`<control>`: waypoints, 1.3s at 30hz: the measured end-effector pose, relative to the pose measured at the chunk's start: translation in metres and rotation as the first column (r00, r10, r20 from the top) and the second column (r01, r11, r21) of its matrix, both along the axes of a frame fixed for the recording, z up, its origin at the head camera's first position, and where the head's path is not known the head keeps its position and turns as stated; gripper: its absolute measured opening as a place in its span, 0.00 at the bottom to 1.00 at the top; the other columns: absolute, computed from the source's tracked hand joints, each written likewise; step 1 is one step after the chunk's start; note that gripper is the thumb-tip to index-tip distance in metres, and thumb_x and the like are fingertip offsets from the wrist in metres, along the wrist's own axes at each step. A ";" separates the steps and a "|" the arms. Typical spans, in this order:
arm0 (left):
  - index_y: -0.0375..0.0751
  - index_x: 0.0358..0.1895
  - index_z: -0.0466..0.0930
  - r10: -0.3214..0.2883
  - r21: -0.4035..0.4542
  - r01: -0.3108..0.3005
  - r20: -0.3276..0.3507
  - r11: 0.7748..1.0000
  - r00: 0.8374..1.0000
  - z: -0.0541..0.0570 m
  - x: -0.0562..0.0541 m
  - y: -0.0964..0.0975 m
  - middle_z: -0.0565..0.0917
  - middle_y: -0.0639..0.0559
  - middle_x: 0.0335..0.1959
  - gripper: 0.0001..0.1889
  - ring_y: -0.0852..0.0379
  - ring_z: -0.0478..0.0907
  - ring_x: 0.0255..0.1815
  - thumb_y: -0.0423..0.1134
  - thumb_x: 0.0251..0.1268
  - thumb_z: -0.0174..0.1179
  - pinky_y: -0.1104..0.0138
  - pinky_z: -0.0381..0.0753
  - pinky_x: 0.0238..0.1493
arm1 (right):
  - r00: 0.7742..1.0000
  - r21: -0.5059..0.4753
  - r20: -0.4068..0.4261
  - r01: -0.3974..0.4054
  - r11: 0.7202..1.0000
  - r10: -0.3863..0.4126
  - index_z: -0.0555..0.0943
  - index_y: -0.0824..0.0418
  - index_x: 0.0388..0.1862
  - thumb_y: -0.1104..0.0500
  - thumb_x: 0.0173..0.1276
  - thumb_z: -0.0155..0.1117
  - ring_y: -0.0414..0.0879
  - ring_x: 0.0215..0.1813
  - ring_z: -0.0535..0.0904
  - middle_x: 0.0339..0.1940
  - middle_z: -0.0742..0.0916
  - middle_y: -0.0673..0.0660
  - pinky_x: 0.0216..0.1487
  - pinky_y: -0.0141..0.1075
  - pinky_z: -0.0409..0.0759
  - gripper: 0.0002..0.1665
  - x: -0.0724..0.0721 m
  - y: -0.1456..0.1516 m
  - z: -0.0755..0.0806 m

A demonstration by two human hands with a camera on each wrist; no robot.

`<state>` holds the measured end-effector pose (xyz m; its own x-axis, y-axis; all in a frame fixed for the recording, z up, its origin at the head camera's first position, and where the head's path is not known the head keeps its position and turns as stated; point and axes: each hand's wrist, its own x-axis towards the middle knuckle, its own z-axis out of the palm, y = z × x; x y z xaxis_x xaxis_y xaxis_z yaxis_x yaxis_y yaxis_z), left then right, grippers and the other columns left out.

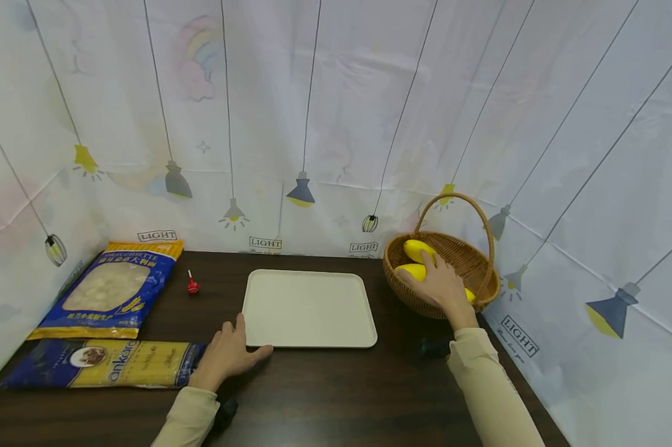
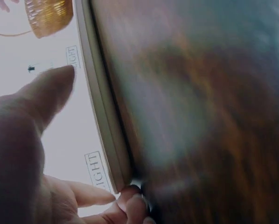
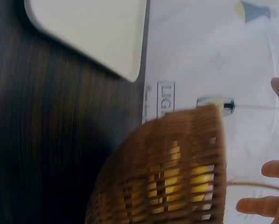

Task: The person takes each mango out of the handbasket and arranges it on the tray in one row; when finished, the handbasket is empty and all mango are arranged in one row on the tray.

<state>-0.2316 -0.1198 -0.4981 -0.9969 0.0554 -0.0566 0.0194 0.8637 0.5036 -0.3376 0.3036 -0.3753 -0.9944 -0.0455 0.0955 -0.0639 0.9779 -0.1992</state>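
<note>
My left hand (image 1: 228, 354) is at the near left corner of a cream-coloured tray (image 1: 310, 309), thumb spread along its front side. In the left wrist view, fingertips (image 2: 130, 196) touch the tray's corner. Off to the right, my right hand (image 1: 443, 287) reaches over a wicker basket (image 1: 394, 292) with an arched handle. Smooth, elongated yellow fruits lie inside: one upper fruit (image 1: 417, 249) and a lower fruit (image 1: 411, 270) are beside the fingers, and another shows past the wrist. The right wrist view has the fingers (image 3: 258, 205) apart above the basket's rim, holding nothing.
At the left lie a blue-and-yellow pasta bag (image 1: 107, 285) with a clear window and a long pasta packet (image 1: 129, 363) near my left wrist. A red lollipop (image 1: 193, 287) is between the bag and the tray. Printed cloth (image 1: 336, 124) closes off the dark table's back and sides.
</note>
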 end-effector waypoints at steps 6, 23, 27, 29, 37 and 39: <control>0.24 0.77 0.50 0.029 -0.026 -0.028 0.024 0.999 0.999 0.000 -0.004 0.002 0.69 0.22 0.65 0.58 0.26 0.73 0.60 0.69 0.60 0.61 0.39 0.76 0.57 | 0.990 -0.028 0.144 -0.010 1.000 0.014 0.45 0.60 0.84 0.17 0.67 0.34 0.79 0.73 0.61 0.78 0.59 0.78 0.69 0.71 0.62 0.63 -0.013 0.019 0.001; 0.22 0.75 0.56 0.048 -0.077 -0.050 -0.030 0.996 0.998 0.000 -0.008 0.005 0.75 0.24 0.61 0.55 0.30 0.78 0.55 0.66 0.60 0.63 0.43 0.79 0.56 | 0.952 0.014 0.292 -0.096 0.995 0.088 0.56 0.70 0.79 0.25 0.74 0.38 0.78 0.75 0.58 0.75 0.66 0.77 0.73 0.67 0.60 0.56 -0.041 0.028 -0.015; 0.22 0.74 0.57 0.054 -0.077 -0.057 -0.038 0.995 0.998 0.001 -0.008 0.006 0.76 0.24 0.60 0.55 0.30 0.79 0.55 0.66 0.59 0.64 0.43 0.79 0.56 | 0.946 0.025 0.308 -0.110 0.994 0.097 0.58 0.69 0.79 0.26 0.74 0.37 0.79 0.76 0.57 0.75 0.67 0.77 0.74 0.67 0.59 0.55 -0.047 0.029 -0.017; 0.22 0.74 0.58 0.059 -0.075 -0.062 -0.038 0.995 0.998 0.001 -0.008 0.006 0.76 0.24 0.61 0.55 0.30 0.78 0.55 0.66 0.59 0.65 0.43 0.79 0.57 | 0.944 0.030 0.316 -0.113 0.993 0.098 0.58 0.69 0.79 0.26 0.74 0.37 0.79 0.75 0.56 0.74 0.68 0.77 0.73 0.68 0.59 0.55 -0.050 0.029 -0.018; 0.23 0.74 0.58 0.085 -0.080 -0.087 -0.036 0.993 0.996 0.000 -0.010 0.008 0.77 0.26 0.61 0.56 0.31 0.79 0.55 0.67 0.57 0.65 0.44 0.79 0.55 | 0.924 0.047 0.366 -0.134 0.990 0.108 0.61 0.69 0.77 0.29 0.75 0.39 0.78 0.74 0.61 0.73 0.70 0.76 0.72 0.67 0.63 0.51 -0.057 0.032 -0.022; 0.23 0.74 0.59 0.088 -0.079 -0.091 -0.040 0.993 0.995 0.000 -0.009 0.008 0.77 0.26 0.60 0.56 0.31 0.79 0.54 0.67 0.57 0.65 0.44 0.80 0.55 | 0.918 0.049 0.378 -0.145 0.988 0.116 0.62 0.70 0.77 0.31 0.75 0.40 0.78 0.74 0.61 0.73 0.70 0.76 0.71 0.67 0.63 0.50 -0.059 0.032 -0.022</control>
